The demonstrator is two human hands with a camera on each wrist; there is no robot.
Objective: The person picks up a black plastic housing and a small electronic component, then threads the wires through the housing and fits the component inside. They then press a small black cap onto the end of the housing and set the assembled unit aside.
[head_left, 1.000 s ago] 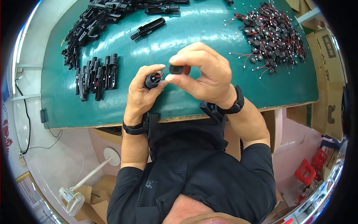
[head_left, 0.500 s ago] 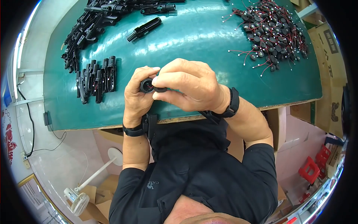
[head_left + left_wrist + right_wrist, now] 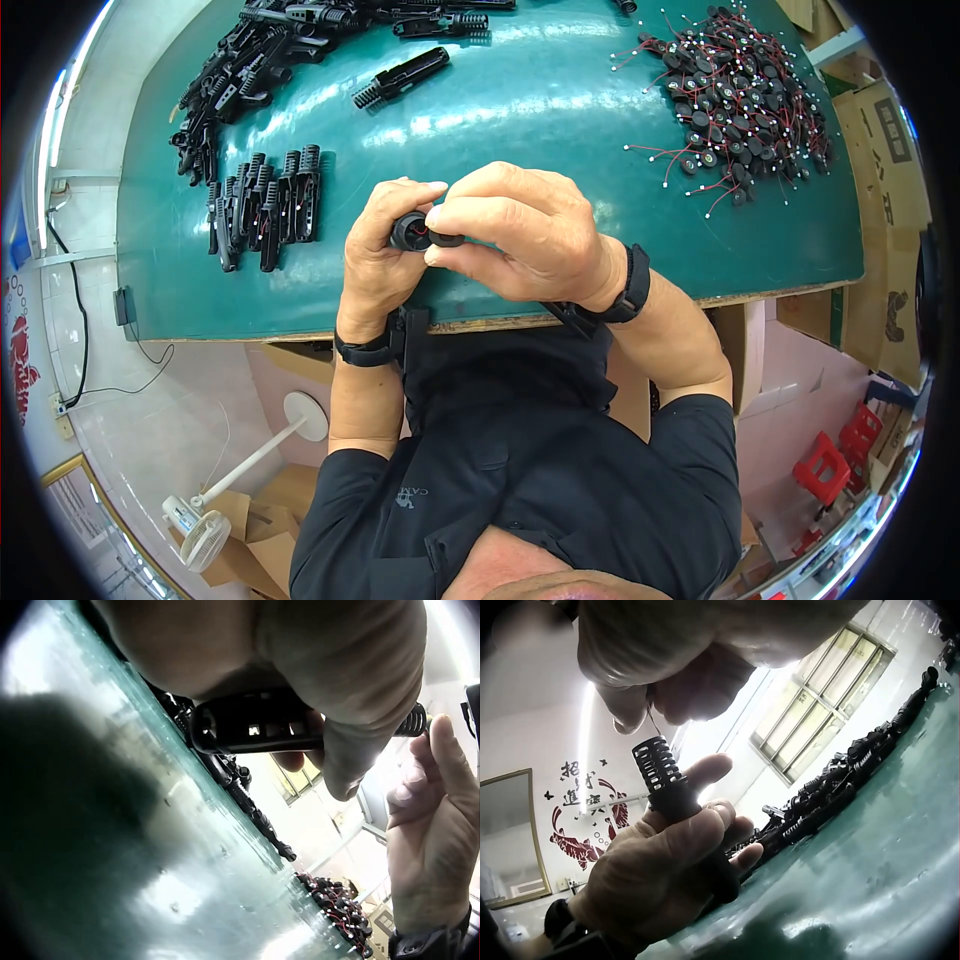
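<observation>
The left hand [image 3: 381, 250] grips a black part [image 3: 408, 232] whose round open end faces up, a bit of red wire showing inside. In the right wrist view that black part [image 3: 660, 766] has a slotted end standing above the left hand [image 3: 656, 862]. Between thumb and fingers, the right hand [image 3: 530, 235] pinches a small round black disc [image 3: 446, 239] right beside the open end. Thin wire runs from the right hand's fingertips toward the slotted end in the right wrist view. The left wrist view shows the part's long body [image 3: 255, 739] under the left hand's fingers.
A row of similar black parts [image 3: 268, 205] lies left on the green table [image 3: 560, 110]. Behind it is a heap of black parts [image 3: 245, 65], with one single part [image 3: 402, 78] nearer the middle. Wired discs [image 3: 745, 105] are piled at the right.
The right hand has brought the disc from a raised, separate position down close to the open end of the black part. The left hand keeps its grip, and less wire shows.
</observation>
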